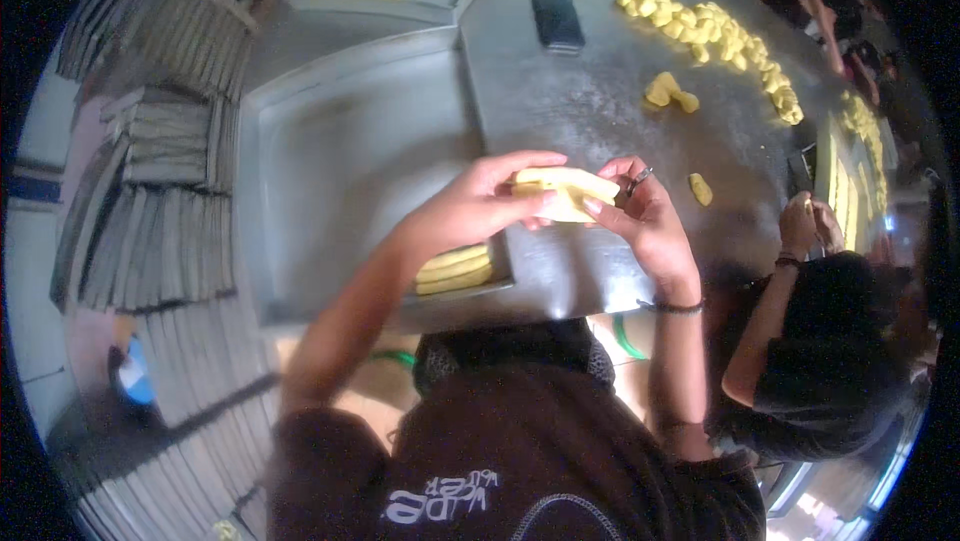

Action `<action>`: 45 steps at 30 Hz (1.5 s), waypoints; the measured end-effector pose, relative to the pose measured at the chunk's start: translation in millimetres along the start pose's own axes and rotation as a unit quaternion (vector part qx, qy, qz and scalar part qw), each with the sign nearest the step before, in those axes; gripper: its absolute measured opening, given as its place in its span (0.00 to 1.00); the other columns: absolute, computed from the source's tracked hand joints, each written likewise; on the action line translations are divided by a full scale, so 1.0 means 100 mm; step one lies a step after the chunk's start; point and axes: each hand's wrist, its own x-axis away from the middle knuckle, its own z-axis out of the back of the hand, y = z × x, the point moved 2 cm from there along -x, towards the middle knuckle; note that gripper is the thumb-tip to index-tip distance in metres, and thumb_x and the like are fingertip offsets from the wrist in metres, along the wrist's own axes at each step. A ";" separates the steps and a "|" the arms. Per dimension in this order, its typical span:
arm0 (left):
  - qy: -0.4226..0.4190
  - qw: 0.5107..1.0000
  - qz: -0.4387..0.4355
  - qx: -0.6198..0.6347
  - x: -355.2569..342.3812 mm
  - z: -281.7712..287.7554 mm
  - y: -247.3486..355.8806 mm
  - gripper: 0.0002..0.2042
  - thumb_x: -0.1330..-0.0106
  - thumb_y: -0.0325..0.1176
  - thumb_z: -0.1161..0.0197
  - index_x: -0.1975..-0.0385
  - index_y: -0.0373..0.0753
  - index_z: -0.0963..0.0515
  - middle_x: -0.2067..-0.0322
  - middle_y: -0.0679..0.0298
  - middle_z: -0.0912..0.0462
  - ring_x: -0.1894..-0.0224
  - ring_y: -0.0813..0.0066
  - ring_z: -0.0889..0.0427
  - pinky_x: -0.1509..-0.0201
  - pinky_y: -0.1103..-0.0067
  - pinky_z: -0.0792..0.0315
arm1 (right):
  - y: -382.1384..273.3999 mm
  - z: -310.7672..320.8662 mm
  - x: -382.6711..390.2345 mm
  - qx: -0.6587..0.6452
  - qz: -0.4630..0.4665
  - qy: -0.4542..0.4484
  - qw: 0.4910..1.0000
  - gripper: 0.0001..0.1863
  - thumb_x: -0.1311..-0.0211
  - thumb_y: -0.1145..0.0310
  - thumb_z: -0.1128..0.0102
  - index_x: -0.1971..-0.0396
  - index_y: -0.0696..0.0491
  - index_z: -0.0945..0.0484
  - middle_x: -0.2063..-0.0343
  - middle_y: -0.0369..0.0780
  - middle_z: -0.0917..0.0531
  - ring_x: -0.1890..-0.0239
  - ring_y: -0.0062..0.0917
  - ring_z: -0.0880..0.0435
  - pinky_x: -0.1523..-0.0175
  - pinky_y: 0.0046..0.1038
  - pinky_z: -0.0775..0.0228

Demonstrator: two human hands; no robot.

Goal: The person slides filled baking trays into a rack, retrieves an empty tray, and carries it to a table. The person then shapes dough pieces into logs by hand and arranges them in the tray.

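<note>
soft yellow dough slab point(566, 191), centre frame, pinched at both ends by left hand point(478, 203) and right hand point(645, 216) fingers; likely light, easily dented.

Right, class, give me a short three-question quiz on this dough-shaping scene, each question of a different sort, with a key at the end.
1. True or false: both hands hold the flat yellow dough piece above the metal table.
2. What dark flat thing lies at the far end of the table? A) a phone B) a knife C) a rolling pin
3. Fill in: shaped dough strips lie in the metal ____ under the left forearm.

Key: 1 true. 2 A, the phone. 3 tray.
</note>
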 end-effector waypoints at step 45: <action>0.238 0.839 -0.108 -0.478 1.48 1.60 -0.88 0.13 0.50 0.34 0.31 0.64 0.38 0.19 0.68 0.52 0.19 0.65 0.56 0.19 0.56 0.68 0.27 | 0.87 -1.91 -0.53 0.623 0.231 -0.193 0.722 0.09 0.54 0.68 0.36 0.69 0.46 0.16 0.67 0.36 0.18 0.53 0.27 0.26 0.42 0.40 0.48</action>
